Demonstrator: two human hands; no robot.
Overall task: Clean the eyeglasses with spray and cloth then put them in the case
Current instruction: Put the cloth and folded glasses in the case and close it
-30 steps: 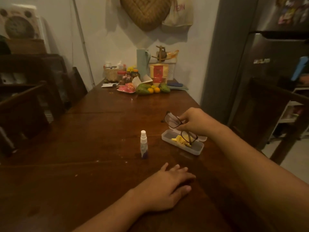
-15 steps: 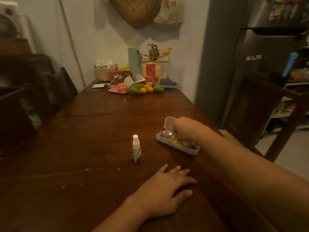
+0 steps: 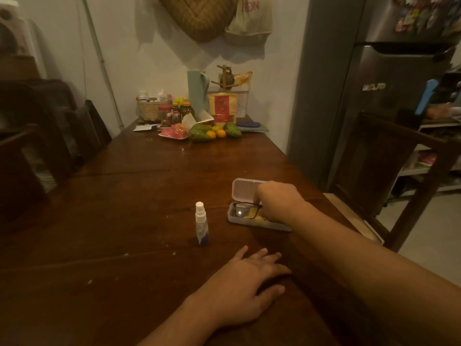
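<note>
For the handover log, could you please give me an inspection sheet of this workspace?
Surface: dark wooden table, pale specks.
Job's things: white spray bottle upright; black-framed eyeglasses on yellow cloth inside open translucent plastic case.
Clutter: green and orange fruit, pale green jug, wicker basket at far end.
Hands: left hand flat on table; right hand holds eyeglasses.
Cables: thin line up wall, cable or pipe unclear.
Surroundings: grey refrigerator, dark wooden chair.

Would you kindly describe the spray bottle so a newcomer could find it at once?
On the long dark wooden table, look at the near end, just beyond the flat left hand. The spray bottle stands upright left of the open glasses case: small, white-capped, the only upright thing at this end.
</note>
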